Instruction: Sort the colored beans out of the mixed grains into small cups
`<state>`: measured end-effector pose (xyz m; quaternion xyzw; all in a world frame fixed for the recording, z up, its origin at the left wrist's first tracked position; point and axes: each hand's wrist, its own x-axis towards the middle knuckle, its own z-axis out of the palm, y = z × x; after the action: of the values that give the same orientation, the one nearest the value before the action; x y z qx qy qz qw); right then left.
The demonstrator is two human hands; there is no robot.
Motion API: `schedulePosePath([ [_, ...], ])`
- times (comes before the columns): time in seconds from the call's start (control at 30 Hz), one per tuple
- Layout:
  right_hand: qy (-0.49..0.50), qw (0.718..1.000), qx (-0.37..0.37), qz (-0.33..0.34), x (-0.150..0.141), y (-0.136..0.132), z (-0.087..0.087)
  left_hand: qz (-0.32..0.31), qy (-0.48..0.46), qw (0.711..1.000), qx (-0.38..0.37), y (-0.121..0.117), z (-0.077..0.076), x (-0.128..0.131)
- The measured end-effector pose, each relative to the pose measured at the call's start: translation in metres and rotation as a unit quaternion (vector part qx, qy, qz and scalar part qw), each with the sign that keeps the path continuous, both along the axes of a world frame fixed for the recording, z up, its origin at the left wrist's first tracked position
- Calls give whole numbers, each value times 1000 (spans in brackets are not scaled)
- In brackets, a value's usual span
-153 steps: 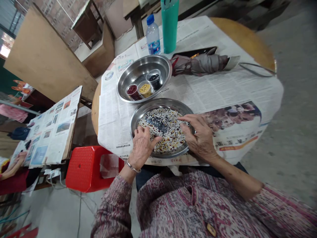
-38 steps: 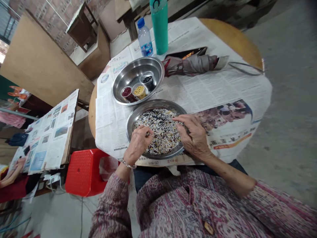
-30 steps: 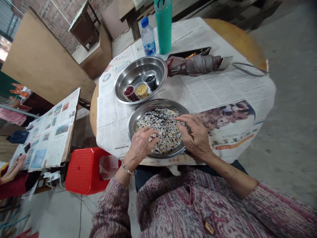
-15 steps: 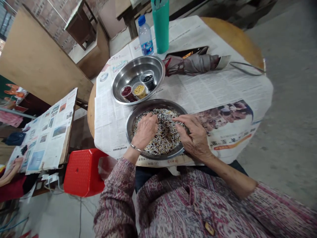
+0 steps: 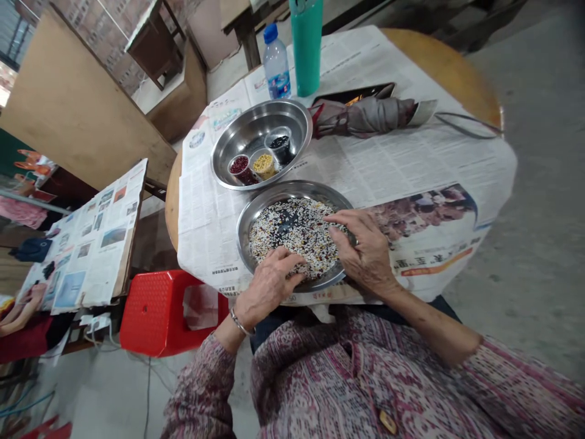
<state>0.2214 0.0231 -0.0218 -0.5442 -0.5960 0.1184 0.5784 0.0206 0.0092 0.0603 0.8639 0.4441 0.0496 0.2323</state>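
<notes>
A steel basin (image 5: 247, 210) near the table's front edge holds a spread of mixed grains (image 5: 292, 225), mostly white and black with some yellow and dark red. My left hand (image 5: 272, 277) rests over its near rim, fingers bent and thumb apart, the fingertips at the grains. On the right side, my right hand (image 5: 365, 250) lies over the rim with thumb and fingers apart. Neither hand visibly holds anything. Behind stands a second steel basin (image 5: 228, 143) with three clear cups: dark red beans (image 5: 241, 167), yellow grains (image 5: 264, 164) and black beans (image 5: 280, 145).
At the back of the newspaper-covered table (image 5: 201, 225) stand a water bottle (image 5: 277, 67) and a teal tumbler (image 5: 306, 52). A folded umbrella (image 5: 365, 116) lies beside a dark phone-like slab (image 5: 354, 94). A red stool (image 5: 155, 311) is at the left, and another person's arm (image 5: 21, 314) shows beyond it.
My left hand has drawn back from the left middle of the basin to its near rim. A dark patch of basin bottom now shows among the grains. My right hand stays at the right rim.
</notes>
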Motion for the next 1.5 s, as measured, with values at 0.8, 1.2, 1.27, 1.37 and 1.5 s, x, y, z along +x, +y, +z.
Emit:
schedulePosePath([
  [0.8, 0, 1000, 9, 4, 1, -1, 0, 111, 48, 991, 61, 72, -10, -4],
  [1.2, 1, 1000, 3, 3, 0, -1, 1, 36, 16, 998, 53, 85, -17, 45],
  [1.27, 8, 1000, 6, 0, 0, -1, 1, 23, 15, 999, 44, 84, -16, 50],
  [1.37, 22, 1000, -2, -7, -1, -1, 2, -3, 12, 1000, 28, 81, -17, 53],
  [1.5, 31, 999, -8, -9, -1, -1, 2, -26, 27, 999, 35, 75, -19, 56],
])
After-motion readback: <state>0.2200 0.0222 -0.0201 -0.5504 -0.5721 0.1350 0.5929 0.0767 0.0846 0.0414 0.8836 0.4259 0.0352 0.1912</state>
